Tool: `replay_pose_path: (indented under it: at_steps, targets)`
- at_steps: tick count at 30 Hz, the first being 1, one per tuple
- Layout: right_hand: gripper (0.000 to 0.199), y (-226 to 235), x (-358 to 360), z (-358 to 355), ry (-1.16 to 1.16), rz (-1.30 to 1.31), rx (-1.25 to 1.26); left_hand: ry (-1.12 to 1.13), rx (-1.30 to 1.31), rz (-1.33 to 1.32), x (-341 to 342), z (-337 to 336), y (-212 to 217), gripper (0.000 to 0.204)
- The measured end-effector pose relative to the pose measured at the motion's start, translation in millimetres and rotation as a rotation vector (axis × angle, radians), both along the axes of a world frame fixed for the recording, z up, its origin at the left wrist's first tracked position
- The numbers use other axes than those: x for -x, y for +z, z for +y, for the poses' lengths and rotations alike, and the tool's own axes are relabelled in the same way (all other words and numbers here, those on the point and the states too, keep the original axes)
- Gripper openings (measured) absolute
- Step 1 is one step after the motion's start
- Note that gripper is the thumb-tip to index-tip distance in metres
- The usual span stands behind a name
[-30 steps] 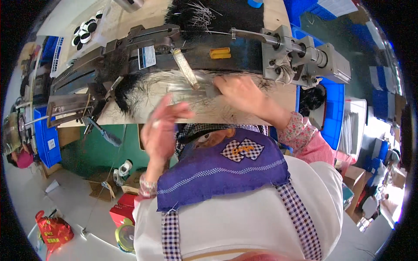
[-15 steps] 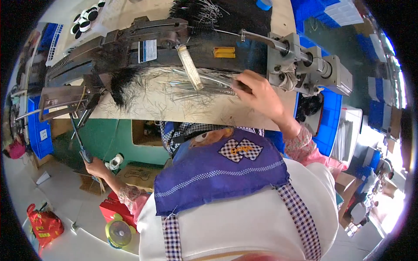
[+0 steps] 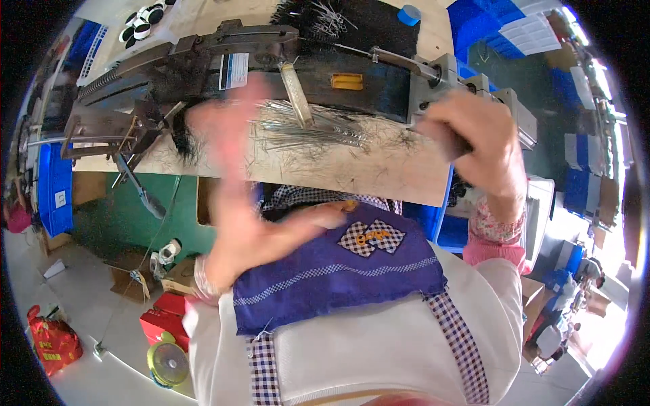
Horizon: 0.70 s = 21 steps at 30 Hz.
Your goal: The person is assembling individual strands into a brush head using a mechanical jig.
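My left hand [image 3: 247, 230] is blurred, thumb spread away from the fingers, nothing seen in it. It is raised over the bench's near edge, its fingertips in front of the long dark metal machine [image 3: 196, 64]. My right hand [image 3: 484, 135] is closed around a small dark brown piece [image 3: 452, 142], mostly covered by the fingers, beside the machine's grey right-hand end [image 3: 426, 88]. Between the hands lies a bundle of thin metal wires [image 3: 325, 137] on the wooden bench [image 3: 379, 169]. A grey-gripped lever [image 3: 152, 205] hangs at the left, with no hand on it.
A black bristle clump [image 3: 181, 135] hangs at the machine's left, with loose bristles scattered nearby. Looped wire pieces [image 3: 330, 20] lie on a black mat behind, near a blue round roll [image 3: 409, 15]. Blue bins [image 3: 54, 196] stand at both sides. A green fan [image 3: 168, 363] is lower left.
My left hand has let go of the lever grip and swung up and right to the front of the machine. My right hand has moved right, away from the wires, still holding the dark piece.
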State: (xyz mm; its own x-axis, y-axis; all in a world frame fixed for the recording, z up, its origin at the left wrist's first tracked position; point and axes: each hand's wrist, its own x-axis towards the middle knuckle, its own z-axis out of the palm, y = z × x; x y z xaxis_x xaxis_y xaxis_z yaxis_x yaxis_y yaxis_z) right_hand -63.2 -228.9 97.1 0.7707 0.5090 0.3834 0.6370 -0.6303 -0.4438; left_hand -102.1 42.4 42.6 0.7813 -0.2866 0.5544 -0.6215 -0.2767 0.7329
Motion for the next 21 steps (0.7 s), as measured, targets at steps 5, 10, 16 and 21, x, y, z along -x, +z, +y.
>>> replay_pose_path:
  at_steps: [5,10,16,21]
  targets:
    - [0.022,7,4,28,0.223,-0.122,-0.059,-0.430,-0.152,0.573,-8,-20,-27,0.037]
    - [0.015,-48,-31,-3,-0.227,-0.038,-0.132,0.160,0.186,0.660,-26,26,-68,0.029]
    - [0.020,-76,-91,28,-0.101,-0.317,0.187,0.112,0.603,1.154,-42,-57,-49,0.032]
    - [0.012,-82,-96,44,-0.059,-0.279,0.290,-0.277,1.216,1.141,-56,-25,14,0.018]
